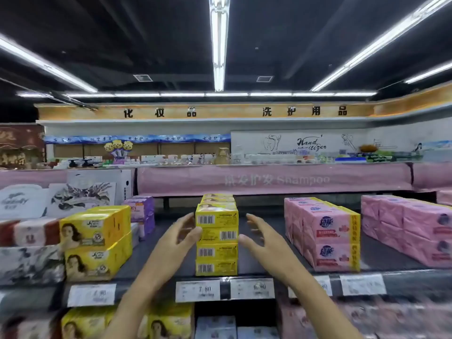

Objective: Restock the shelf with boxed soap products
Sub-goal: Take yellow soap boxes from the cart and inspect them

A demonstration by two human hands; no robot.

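A stack of several yellow soap boxes (216, 239) stands on the dark shelf (264, 260), barcode ends facing me, with more yellow boxes behind it. My left hand (179, 237) is at the stack's left side, fingers spread and relaxed, fingertips at the upper boxes; whether they touch is unclear. My right hand (260, 237) hovers just right of the stack with fingers spread, a small gap between it and the boxes. Neither hand holds anything.
Yellow soap packs (96, 243) sit to the left, pink soap packs (325, 237) and more pink packs (408, 228) to the right. Bare shelf lies on both sides of the stack. Price tags (225, 289) line the shelf edge. Lower shelves hold more boxes.
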